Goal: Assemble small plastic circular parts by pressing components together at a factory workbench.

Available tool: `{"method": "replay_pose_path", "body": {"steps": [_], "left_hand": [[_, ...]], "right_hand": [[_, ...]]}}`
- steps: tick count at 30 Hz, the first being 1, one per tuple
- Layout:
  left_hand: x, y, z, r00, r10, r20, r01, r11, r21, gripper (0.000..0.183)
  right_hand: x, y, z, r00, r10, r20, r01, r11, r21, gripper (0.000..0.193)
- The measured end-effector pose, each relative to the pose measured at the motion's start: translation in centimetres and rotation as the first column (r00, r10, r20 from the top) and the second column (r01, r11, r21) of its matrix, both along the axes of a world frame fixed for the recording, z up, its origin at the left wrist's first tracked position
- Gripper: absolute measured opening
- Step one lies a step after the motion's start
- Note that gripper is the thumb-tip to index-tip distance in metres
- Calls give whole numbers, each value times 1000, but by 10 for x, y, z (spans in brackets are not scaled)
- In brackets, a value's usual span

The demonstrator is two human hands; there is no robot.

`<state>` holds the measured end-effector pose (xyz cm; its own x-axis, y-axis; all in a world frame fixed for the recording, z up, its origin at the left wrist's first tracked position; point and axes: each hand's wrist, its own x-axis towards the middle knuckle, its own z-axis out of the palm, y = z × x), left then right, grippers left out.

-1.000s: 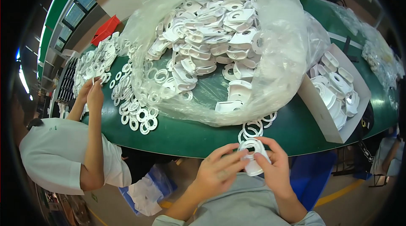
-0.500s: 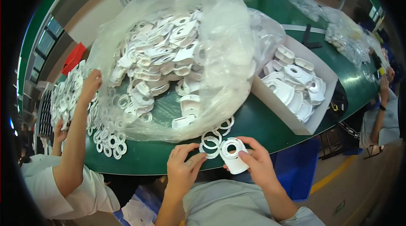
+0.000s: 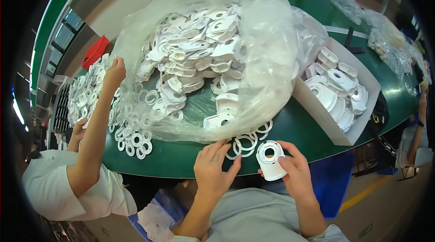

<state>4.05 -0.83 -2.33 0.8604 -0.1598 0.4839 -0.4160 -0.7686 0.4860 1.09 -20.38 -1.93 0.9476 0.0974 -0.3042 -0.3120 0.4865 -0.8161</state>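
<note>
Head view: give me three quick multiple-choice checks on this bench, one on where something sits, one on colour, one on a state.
1. Where is the open cardboard box of white parts?
A. right of the big clear bag
B. left of the big clear bag
C. on the floor

2. What colour is the table top?
A. grey
B. green
C. brown

3. What is the right hand doing?
A. resting empty on the table
B. reaching into the bag
C. holding a white plastic part with a round hole

Answers:
1 A, the box stands beside the clear bag on its right side.
2 B, bare green shows between bag and box.
3 C, the fingers grip the white part, while the left hand touches the loose white rings.
</note>
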Motion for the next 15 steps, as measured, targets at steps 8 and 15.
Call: {"method": "replay_pose_path", "body": {"steps": [8, 15], "left_hand": [[-27, 17, 18, 936, -62, -347, -249, 580, -776, 13], [-35, 1, 12, 868, -254, -427, -325, 359, -875, 17]], "right_hand": [[0, 18, 1, 994, 110, 26, -112, 992, 61, 53], [-4, 40, 6, 981, 157, 115, -156, 988, -17, 68]]}}
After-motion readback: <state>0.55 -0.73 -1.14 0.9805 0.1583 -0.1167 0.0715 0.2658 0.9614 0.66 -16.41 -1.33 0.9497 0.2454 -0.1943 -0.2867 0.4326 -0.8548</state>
